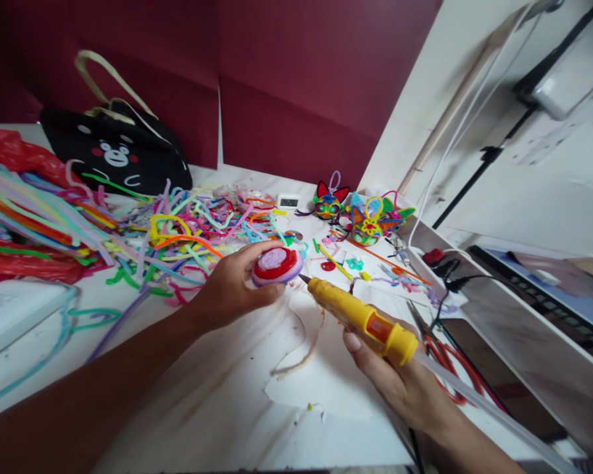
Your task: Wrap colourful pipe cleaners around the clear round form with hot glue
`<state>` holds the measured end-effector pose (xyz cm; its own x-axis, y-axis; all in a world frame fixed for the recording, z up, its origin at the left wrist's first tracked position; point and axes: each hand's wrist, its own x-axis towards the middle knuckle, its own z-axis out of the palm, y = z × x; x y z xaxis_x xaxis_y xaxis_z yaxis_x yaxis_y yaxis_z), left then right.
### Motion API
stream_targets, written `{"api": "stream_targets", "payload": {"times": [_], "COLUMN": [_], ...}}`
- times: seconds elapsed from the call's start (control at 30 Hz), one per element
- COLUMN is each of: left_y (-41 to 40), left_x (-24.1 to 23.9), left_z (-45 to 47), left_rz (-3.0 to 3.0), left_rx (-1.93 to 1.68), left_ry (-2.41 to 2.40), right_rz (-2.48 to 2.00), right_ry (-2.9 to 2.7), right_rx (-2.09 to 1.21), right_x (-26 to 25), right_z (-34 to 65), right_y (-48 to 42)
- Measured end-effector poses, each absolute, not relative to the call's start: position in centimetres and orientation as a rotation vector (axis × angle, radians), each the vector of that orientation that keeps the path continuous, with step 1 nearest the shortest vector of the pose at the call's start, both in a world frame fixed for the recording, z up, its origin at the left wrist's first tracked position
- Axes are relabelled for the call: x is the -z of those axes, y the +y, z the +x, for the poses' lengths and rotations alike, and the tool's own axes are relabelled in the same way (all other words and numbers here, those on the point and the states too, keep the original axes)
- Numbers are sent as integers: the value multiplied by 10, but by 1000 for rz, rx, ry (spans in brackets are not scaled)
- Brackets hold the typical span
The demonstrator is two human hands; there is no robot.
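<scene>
- Pinches coiled pipe-cleaner disc [277, 265] in left grip [232, 286]: thumb on near rim, fingers curled over far rim, red-and-pink face tilted up and to the right.
- Holds disc mid-scene, just above white worktop [217, 401], not resting on it.
- Wraps right grip [390, 375] around rear of yellow glue gun [360, 319], fingers pressed together under the barrel.
- Runs gun's long axis from near right to far left, nozzle [305, 280] aimed at disc's right rim; just beside it, cannot tell if touching.
- Places disc left of and slightly farther than right grip; left grip nearer, already on it.
- Trails clear glue stick [474, 394] out of gun's back toward near right.
- Shows nothing between nozzle and disc.
- Spreads loose pipe cleaners [178, 230] across left and far-left worktop, close behind left grip.
- Sets black bear bag [118, 158] far left, small digital clock [289, 202] far centre.
- Puts two pipe-cleaner figures [370, 224] far right of disc, well apart from it.
- Lays red-handled scissors [445, 359] just right of right grip, black cable [449, 283] beyond.
- Leaves torn white paper [326, 388] flat under both grips.
</scene>
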<state>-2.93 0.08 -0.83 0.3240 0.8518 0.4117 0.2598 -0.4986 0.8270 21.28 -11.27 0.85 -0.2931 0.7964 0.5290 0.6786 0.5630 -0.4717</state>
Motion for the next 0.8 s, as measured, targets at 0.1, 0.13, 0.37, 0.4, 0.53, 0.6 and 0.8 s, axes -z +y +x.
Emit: {"api": "stream_targets", "payload": {"times": [0.1,0.13,0.37,0.4,0.53,0.6,0.8], "left_y": [1,1,1,1,1,2,2], "left_x": [8,8,8,9,10,11,10], "left_z": [-29,-29,-30,-30,-31,-31,-31], "left_rz": [1940,1944,1926,1925,1932,1936,1929], "left_rx": [-1157,-1155,-1151,-1146,-1137,-1138,-1141], "left_ry": [977,979,963,960,973,972,974], "right_rz": [-1192,-1197,-1204,-1206,-1192,-1188,-1186], "right_ry": [-2037,-2035,-2010,-2008,-1990,-1988,-2035], "right_rx": [-211,-220,-224,-226,-219,-204,-188], "right_x": [-10,-10,-12,-12,-12,-12,-12], "right_z": [213,213,213,213,212,213,214], "right_y": [-112,-112,-110,-110,-109,-110,-111]}}
